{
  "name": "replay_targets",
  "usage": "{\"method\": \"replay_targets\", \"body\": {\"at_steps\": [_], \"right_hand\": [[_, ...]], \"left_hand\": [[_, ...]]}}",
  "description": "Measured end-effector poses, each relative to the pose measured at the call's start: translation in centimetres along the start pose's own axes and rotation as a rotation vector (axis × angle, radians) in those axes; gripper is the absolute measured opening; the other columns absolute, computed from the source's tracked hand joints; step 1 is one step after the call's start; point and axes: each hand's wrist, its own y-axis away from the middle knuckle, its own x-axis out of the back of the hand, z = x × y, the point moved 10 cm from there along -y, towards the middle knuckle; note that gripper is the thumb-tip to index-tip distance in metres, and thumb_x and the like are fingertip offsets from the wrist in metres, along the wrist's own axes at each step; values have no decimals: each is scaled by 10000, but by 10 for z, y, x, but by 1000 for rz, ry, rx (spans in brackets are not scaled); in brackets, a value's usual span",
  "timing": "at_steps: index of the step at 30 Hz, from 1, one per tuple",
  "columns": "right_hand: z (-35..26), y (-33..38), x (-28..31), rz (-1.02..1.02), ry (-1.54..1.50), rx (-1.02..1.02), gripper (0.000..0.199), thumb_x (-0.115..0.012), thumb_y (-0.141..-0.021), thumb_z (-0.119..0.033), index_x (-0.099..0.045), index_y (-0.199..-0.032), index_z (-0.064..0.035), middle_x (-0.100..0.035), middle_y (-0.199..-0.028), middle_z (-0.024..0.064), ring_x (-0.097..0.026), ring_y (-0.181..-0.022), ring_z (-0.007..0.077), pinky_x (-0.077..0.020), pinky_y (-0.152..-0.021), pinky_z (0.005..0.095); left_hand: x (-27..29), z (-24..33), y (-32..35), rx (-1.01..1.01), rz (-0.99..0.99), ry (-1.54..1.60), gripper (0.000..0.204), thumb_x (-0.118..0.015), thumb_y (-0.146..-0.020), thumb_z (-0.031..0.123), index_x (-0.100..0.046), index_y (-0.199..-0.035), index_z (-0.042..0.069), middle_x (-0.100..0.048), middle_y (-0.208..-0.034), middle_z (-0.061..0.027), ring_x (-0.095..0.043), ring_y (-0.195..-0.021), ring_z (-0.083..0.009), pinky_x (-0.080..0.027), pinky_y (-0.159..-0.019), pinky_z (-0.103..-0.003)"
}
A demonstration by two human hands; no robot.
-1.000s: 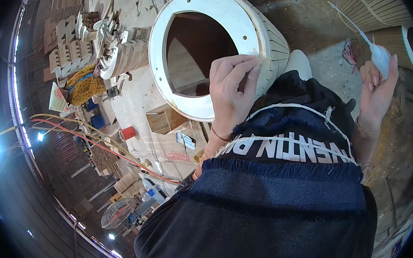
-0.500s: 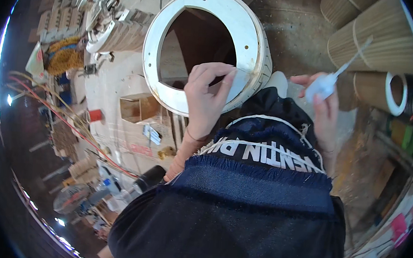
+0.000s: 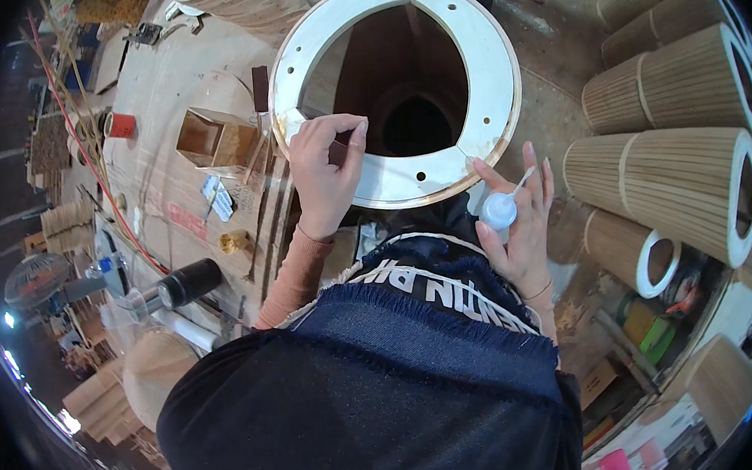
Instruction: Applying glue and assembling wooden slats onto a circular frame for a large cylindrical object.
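Observation:
A white flat ring [image 3: 493, 76] with several small holes caps a wide hollow drum in front of me, and the dark inside shows through its opening. Over the ring's near left part is my left hand [image 3: 324, 169], thumb and fingertips pinched together; whatever they hold, if anything, is too small to make out. My right hand [image 3: 524, 233] holds a small white squeeze bottle [image 3: 498, 211] with a thin nozzle between thumb and fingers. Its index finger reaches to the ring's near right edge, beside a seam.
On the worktable [image 3: 156, 165] at left lie an open cardboard box [image 3: 211, 141], a red-rimmed roll [image 3: 120, 126], a blister strip [image 3: 217, 198] and a black cylinder [image 3: 189, 282]. Several slatted wooden drums [image 3: 672, 174] lie at right. A fan [image 3: 39, 281] stands far left.
My view has shifted. The right hand has brought the bottle in beside the ring, with its index finger at the edge. My left hand is now over the ring's near left part, still pinched.

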Motion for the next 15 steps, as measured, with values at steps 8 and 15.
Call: {"method": "replay_targets", "body": {"at_steps": [8,15], "right_hand": [[6,1,-4,-55,-47,-51,324,-528,-908,-334,-456,-1096,-79,-575,-1387,19,-129,-1494,355,-24,-1187,548],[12,2,-12,-106,-27,-92,349,-523,-912,-345,-465,-1116,-68,-574,-1388,21,-123,-1496,355,-10,-1185,553]], "left_hand": [[7,4,-4,-52,68,4,55,-693,-829,55,-678,-881,66,-681,-875,-56,-617,-837,-238,-449,-761,-348],[8,1,-3,-25,84,10,51,-696,-825,56,-685,-873,68,-682,-861,-58,-624,-830,-244,-454,-758,-341]]}}
